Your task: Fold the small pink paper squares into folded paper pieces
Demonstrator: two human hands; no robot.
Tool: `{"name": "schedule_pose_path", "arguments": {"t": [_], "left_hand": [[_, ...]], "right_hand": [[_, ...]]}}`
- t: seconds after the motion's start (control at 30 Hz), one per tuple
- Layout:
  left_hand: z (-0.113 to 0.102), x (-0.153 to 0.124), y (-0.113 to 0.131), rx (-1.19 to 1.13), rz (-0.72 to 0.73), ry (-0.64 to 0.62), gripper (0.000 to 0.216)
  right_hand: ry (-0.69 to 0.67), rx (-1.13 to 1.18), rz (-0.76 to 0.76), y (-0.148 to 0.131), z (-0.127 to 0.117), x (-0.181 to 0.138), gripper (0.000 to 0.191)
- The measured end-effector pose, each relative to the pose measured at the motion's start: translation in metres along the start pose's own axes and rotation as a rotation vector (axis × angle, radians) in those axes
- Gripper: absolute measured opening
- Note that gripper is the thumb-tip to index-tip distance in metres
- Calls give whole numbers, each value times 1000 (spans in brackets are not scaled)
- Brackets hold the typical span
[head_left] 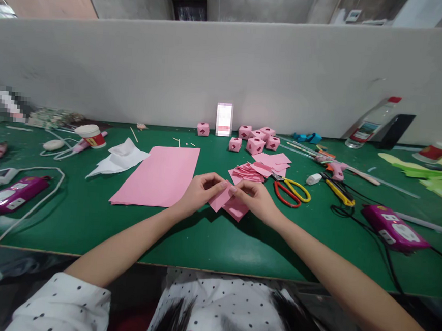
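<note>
Between my two hands is a small pink paper piece (pixel 219 200), pinched from both sides above the table. My left hand (pixel 204 189) grips its left edge with thumb and fingers. On the other side, my right hand (pixel 254 198) closes on its upper right part. Another pink paper square (pixel 236 209) shows just under my right hand; whether it is held or lies on the table I cannot tell. Beyond my hands lies a pile of folded pink paper pieces (pixel 248 171). A stack of large pink sheets (pixel 159 176) is left of my left hand.
Scissors (pixel 292 192) with red and yellow handles lie to the right, near a yellow cutter (pixel 339 191) and a pink glue gun (pixel 335 168). Several folded pink paper cubes (pixel 255 145) sit at the back. Purple power strips (pixel 394 227) with cables flank the work area.
</note>
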State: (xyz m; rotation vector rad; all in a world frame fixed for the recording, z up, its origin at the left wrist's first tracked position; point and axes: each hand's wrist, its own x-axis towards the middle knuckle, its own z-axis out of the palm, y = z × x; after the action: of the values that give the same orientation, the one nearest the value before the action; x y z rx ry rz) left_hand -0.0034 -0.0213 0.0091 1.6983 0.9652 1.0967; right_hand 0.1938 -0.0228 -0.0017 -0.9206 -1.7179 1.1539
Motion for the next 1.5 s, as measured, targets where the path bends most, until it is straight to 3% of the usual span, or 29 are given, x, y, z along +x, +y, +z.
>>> {"name": "schedule_pose_path", "arguments": {"t": [0.27, 0.57, 1.5], "left_hand": [[0, 0, -2, 62, 45, 34, 31], [3, -5, 2, 233, 197, 12, 22], [1, -3, 1, 268, 121, 1, 30]], "right_hand": [[72, 53, -16, 4, -2, 2, 30], [113, 120, 22, -6, 0, 1, 35], [130, 135, 62, -5, 0, 1, 32]]}}
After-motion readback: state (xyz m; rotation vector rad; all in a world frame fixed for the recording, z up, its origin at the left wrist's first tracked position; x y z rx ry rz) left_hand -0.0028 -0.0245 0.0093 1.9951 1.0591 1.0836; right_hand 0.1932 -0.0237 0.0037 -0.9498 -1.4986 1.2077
